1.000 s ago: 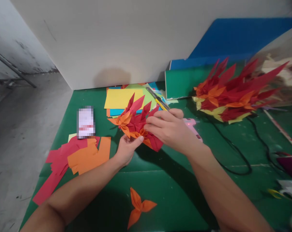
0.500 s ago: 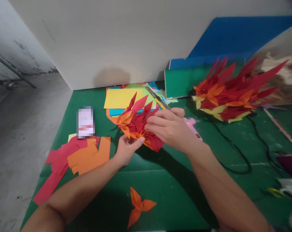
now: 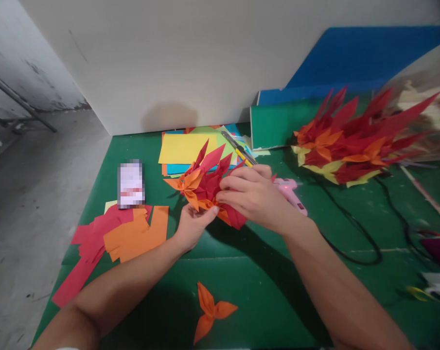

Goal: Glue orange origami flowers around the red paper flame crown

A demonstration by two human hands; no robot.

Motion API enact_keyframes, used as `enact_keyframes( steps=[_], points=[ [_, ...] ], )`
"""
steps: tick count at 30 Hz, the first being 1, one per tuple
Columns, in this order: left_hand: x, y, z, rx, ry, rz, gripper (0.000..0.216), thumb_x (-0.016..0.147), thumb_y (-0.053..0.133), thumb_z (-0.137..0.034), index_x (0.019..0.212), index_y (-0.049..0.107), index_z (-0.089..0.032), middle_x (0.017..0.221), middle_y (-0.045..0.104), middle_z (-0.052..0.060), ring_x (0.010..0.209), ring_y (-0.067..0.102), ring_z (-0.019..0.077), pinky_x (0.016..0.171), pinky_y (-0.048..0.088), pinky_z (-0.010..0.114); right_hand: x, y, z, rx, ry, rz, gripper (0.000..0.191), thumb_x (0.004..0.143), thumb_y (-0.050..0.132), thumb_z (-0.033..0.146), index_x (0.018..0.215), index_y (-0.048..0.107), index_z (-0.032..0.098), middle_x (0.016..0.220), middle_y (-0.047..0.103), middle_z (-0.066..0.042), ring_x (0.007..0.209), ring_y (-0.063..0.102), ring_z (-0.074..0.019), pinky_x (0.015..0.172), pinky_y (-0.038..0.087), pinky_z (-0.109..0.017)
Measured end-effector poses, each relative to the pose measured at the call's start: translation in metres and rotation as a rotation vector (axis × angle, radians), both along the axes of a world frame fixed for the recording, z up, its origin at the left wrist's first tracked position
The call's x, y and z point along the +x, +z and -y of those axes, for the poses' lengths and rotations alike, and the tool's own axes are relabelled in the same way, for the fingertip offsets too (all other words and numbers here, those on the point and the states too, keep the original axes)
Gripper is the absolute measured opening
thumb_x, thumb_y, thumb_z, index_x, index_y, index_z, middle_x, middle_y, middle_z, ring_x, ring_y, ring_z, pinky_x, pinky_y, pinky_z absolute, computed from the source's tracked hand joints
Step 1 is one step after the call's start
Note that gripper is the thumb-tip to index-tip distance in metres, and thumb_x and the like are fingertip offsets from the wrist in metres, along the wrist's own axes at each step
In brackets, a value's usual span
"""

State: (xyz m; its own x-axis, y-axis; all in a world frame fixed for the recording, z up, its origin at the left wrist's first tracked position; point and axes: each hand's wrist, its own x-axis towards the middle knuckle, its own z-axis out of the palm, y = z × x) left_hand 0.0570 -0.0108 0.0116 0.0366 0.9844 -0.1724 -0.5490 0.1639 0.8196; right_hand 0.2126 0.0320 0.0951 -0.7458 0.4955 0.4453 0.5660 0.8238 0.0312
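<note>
A red and orange folded-paper piece [image 3: 209,181] with pointed petals is held above the green table. My left hand [image 3: 195,224] grips its lower edge from below, thumb on the orange petals. From the right, my right hand [image 3: 247,194] has its fingers closed against the middle of the piece, pressing or pinching an orange part; its fingertips are partly hidden among the petals. A loose three-petal orange paper flower [image 3: 211,312] lies on the table near me. Just behind my right hand sits a pink glue gun [image 3: 291,195], partly covered by it.
Red strips [image 3: 92,238] and orange strips [image 3: 135,236] lie left, below a phone [image 3: 131,185]. Behind are coloured sheets [image 3: 186,148] with a yellow-handled cutter [image 3: 243,154]. A larger red paper piece [image 3: 354,141] stands right, near a black cable [image 3: 354,262]. A pale panel [image 3: 190,63] rises behind.
Both hands keep hold of the paper piece almost unmoved. The right hand has shifted very slightly, showing more of the glue gun. The whole view has drifted a little.
</note>
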Motion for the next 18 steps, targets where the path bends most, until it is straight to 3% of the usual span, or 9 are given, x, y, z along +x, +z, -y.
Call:
enact_keyframes(
  steps=[18],
  points=[
    [-0.0017,0.0046,-0.0006,-0.009,-0.031,0.026,0.030,0.059,0.084,-0.030,0.084,0.073,-0.017,0.090,0.075,0.004,0.081,0.067,0.0139,0.087,0.052,0.031,0.0073,-0.0045,-0.0040,0.025,-0.072,0.042,0.034,0.098,0.038,0.027,0.083,0.068,0.025,0.094,0.069,0.001,0.092,0.053,-0.0189,0.074,0.034,-0.037]
  ],
)
